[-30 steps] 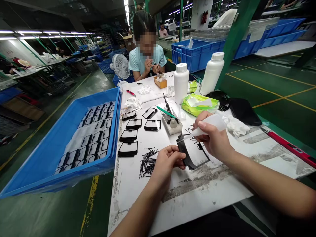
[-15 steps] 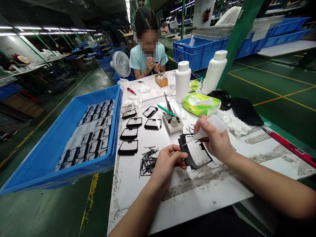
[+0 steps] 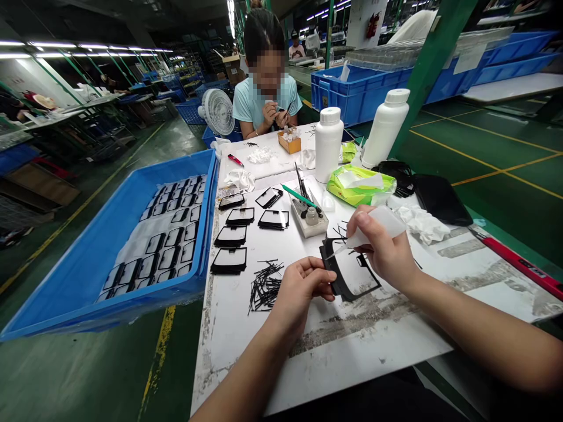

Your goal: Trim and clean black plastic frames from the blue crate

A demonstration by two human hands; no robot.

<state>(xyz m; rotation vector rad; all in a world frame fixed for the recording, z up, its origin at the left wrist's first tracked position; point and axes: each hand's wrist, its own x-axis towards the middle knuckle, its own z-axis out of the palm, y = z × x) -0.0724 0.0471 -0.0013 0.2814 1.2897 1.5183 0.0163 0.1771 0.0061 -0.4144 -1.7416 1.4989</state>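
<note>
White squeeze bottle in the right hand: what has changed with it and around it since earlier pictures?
Its thin tip has moved slightly toward the left hand and now slants over the black frame. The view shifted a little. Nothing was taken or let go: the right hand still holds the bottle, the left the frame. Stacked frames and loose black strips stayed.

Two hands: one left hand [image 3: 302,286], one right hand [image 3: 382,245]. Held in them, one black-edged pane [image 3: 354,274] and one translucent bottle [image 3: 390,220]. On the desk [image 3: 373,340], six stacks [image 3: 229,258] of panes, two tall white bottles [image 3: 328,146], two green packets [image 3: 363,189], one green pen [image 3: 299,196], one pale block [image 3: 313,228] with one small jar [image 3: 312,216], one flat black case [image 3: 442,200], one orange box [image 3: 289,143]. One big pile [image 3: 266,287] of black strips, too tangled to count. At the left, one blue crate [image 3: 88,252], its panes too crowded to number. Across the desk, one person [image 3: 246,102] and one white fan [image 3: 219,111].
</note>
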